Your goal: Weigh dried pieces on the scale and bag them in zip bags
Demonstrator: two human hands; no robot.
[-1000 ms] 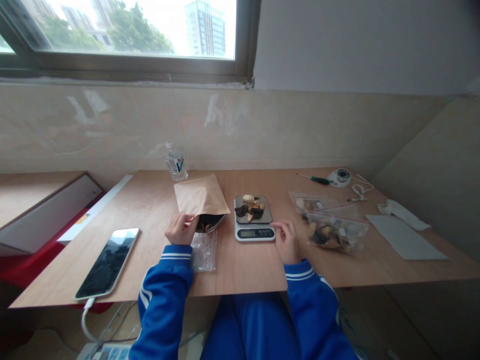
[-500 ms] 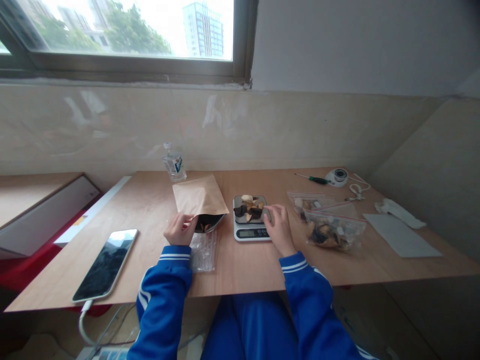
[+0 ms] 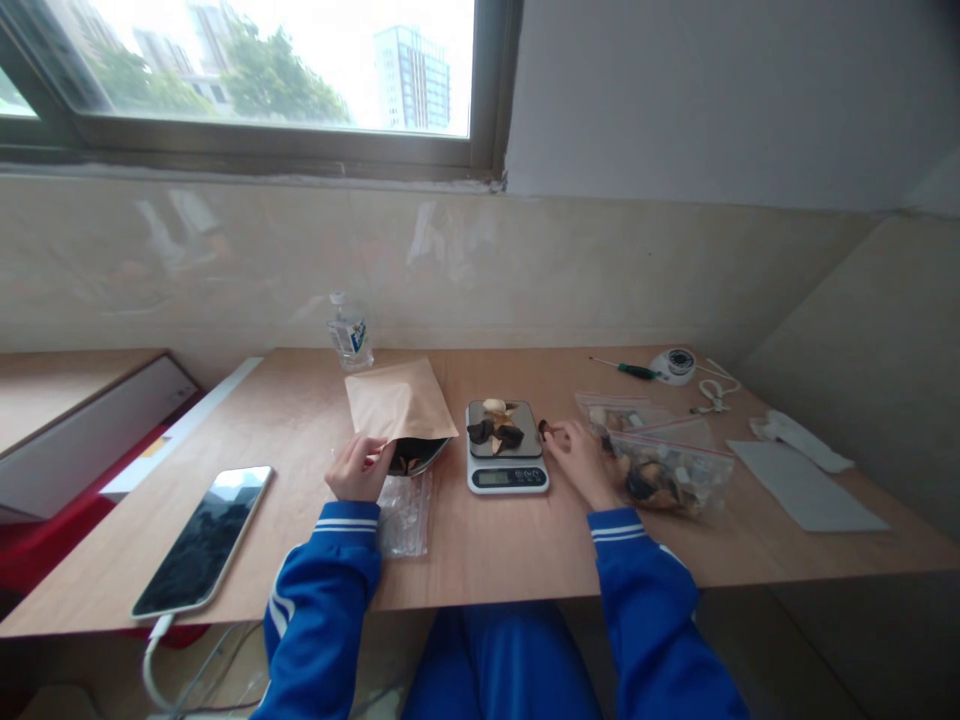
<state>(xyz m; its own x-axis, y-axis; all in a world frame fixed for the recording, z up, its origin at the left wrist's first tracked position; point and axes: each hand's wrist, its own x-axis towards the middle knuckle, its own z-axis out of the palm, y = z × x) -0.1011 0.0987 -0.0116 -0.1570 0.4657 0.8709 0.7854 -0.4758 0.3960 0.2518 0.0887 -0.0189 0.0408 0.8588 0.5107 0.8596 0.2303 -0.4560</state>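
My left hand (image 3: 360, 468) pinches the near edge of a brown kraft paper pouch (image 3: 401, 400), whose dark mouth faces me with some dried pieces showing inside. A flat clear zip bag (image 3: 405, 515) lies partly under it. To the right of the pouch stands a small white digital scale (image 3: 508, 480). Dark and pale dried pieces (image 3: 497, 428), perhaps mushroom slices, are heaped on its metal plate. Just off the scale's right side, my right hand (image 3: 577, 458) is closed on a small dark brown dried piece (image 3: 544, 430) at its fingertips.
Right of my right hand lie zip bags of dried pieces (image 3: 660, 480). Farther right are a white sheet (image 3: 810, 488), a crumpled white wrapper (image 3: 802, 440), a dome camera (image 3: 675, 366) and a green-handled screwdriver (image 3: 636, 371). A bottle (image 3: 351, 335) and a phone (image 3: 206, 540) stand and lie leftward.
My right hand has moved right, off the scale plate, with a dark brown dried piece in its fingers. My left hand stays on the pouch's edge. The view has tilted slightly.
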